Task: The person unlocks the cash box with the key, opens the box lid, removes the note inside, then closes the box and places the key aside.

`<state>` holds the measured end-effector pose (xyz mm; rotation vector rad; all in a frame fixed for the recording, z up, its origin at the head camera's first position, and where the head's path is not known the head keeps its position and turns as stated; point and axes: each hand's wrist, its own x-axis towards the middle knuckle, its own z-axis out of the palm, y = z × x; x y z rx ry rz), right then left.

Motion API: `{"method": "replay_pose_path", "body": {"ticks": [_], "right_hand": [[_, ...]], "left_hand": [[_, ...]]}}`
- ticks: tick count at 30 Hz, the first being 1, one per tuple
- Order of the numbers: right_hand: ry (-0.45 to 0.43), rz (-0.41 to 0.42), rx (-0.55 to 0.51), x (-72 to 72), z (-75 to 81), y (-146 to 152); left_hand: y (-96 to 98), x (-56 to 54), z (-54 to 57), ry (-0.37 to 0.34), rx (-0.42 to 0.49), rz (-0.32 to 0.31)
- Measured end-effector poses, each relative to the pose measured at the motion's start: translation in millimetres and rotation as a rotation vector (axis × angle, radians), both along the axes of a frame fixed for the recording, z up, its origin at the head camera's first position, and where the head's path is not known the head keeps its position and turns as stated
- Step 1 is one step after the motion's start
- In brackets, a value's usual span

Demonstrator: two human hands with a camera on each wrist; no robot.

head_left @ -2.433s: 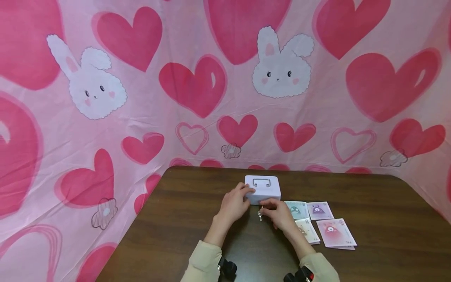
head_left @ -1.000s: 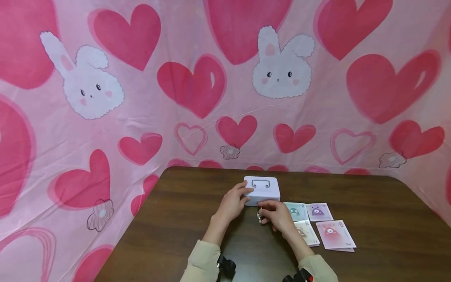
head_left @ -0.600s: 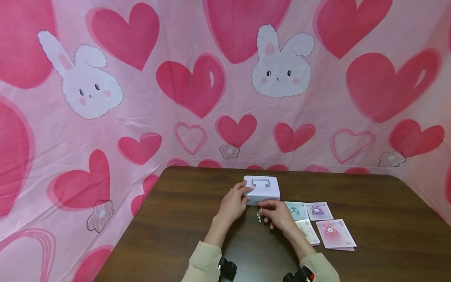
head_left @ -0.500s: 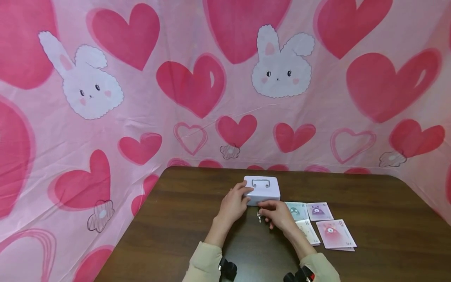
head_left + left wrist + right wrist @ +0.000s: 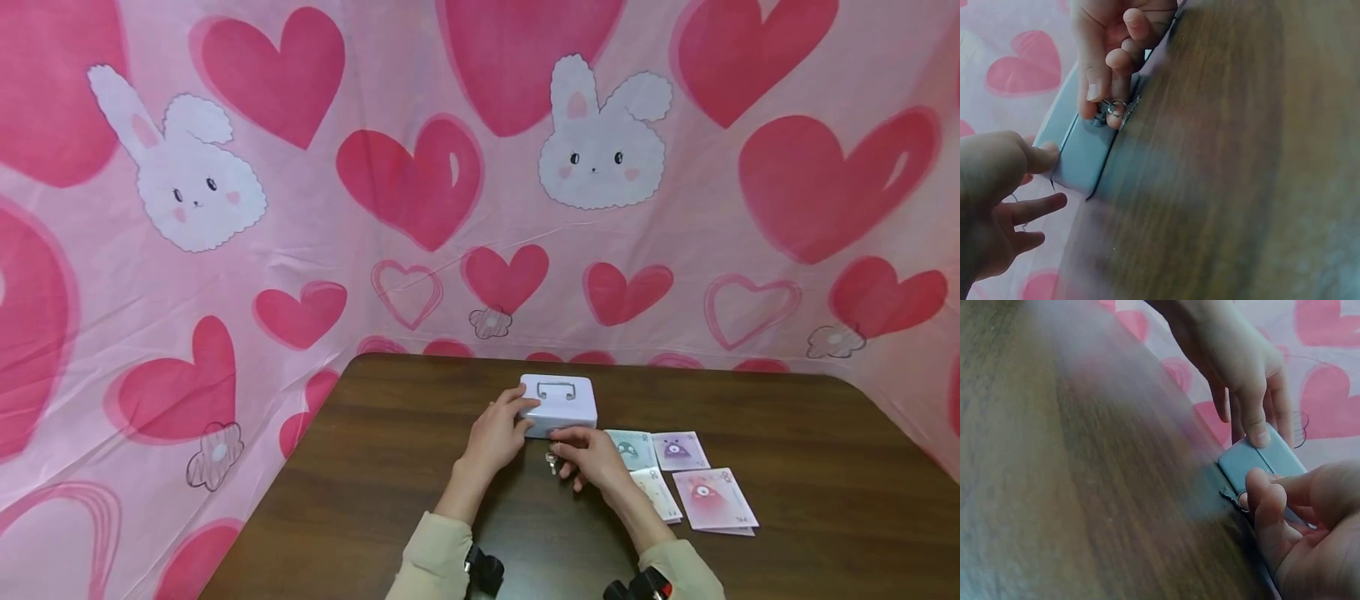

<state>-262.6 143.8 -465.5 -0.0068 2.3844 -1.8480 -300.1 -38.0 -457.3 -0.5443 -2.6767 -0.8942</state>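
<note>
A small white cash box (image 5: 577, 408) with a wire handle on its closed lid stands towards the back of the table. My left hand (image 5: 495, 432) holds its left front corner, thumb on the front face and index finger over the lid; its other fingers stick out past the box in the left wrist view. At the front, my right hand (image 5: 596, 460) pinches a small key at the lock, its head mostly hidden by thumb and index finger. From the key's ring hangs a second silver key (image 5: 552, 467). The ring (image 5: 1119, 109) shows under the fingertips in the left wrist view.
To the right of the box lie play banknotes: a green note (image 5: 633, 450), a purple note (image 5: 681, 450), a cream note (image 5: 658, 496) partly behind my right forearm, and a pink stack (image 5: 714, 497). A pink heart-and-bunny cloth (image 5: 517, 217) hangs behind the brown table (image 5: 825, 467).
The hanging key has swung slightly and my right hand's lower fingers have shifted a little. My left hand, the cash box and the notes stay in place.
</note>
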Motion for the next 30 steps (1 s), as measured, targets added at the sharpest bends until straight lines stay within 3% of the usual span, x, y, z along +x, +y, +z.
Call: {"method": "replay_pose_path", "body": {"ticks": [8, 21, 30], "right_hand": [[-0.024, -0.010, -0.004, 0.3, -3.6, -0.7], [0.093, -0.080, 0.141, -2.3, -1.0, -2.2], [0.089, -0.084, 0.170, -2.5, -1.3, 1.2]], "left_hand": [[0.1, 1.8, 0.0, -0.018, -0.006, -0.008], [-0.8, -0.6, -0.2, -0.021, 0.011, -0.014], [-0.9, -1.0, -2.4, -0.025, 0.016, -0.003]]}}
